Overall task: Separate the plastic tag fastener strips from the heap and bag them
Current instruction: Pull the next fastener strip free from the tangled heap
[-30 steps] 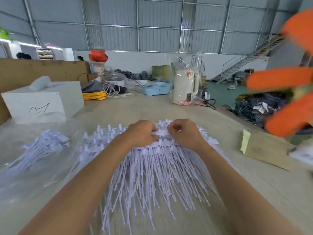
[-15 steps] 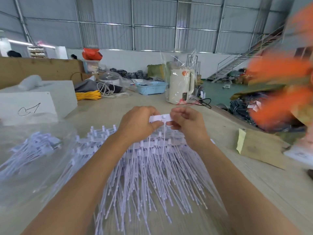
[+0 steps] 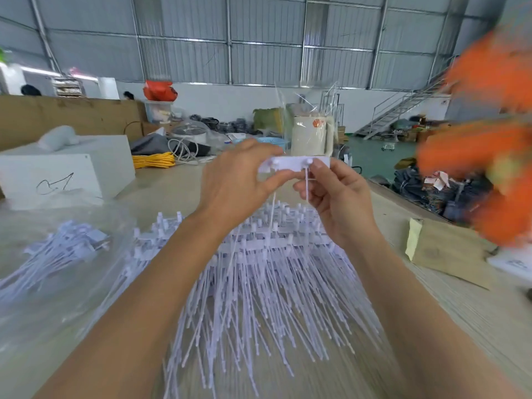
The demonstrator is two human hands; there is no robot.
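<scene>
1. Left hand (image 3: 239, 182) and right hand (image 3: 336, 197) raised above the table (image 3: 460, 312), both pinching one white strip (image 3: 293, 164) by its flat head.
2. Thin tails of the strip hang down between the hands toward the heap (image 3: 259, 283).
3. Heap lies spread on the table, directly under the hands.
4. Clear bag (image 3: 51, 254) to the left, some strips already inside.
5. Blurred orange shape (image 3: 489, 139) at right edge; cannot identify.
</scene>
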